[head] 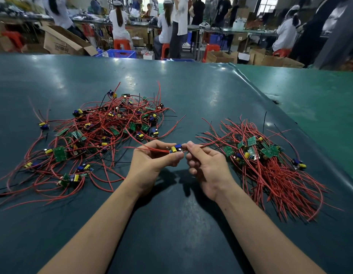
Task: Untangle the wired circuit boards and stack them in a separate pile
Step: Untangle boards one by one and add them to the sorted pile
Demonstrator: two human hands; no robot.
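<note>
A small circuit board (176, 148) with yellow and blue parts hangs between my two hands above the table. My left hand (153, 159) pinches the board and its red wires at the left. My right hand (206, 165) pinches the red wires (211, 144) that run off to the right. On the left lies a tangled heap of boards and red and black wires (96, 133). To the right sits the sorted pile (266, 161), its boards bunched at the top and its wires fanned toward me.
The dark green table mat (171, 224) ends at a raised edge (290, 115) on the right, with a lighter green surface (319, 99) beyond. Behind the table, people sit and stand at workbenches among cardboard boxes (61, 42) and red stools.
</note>
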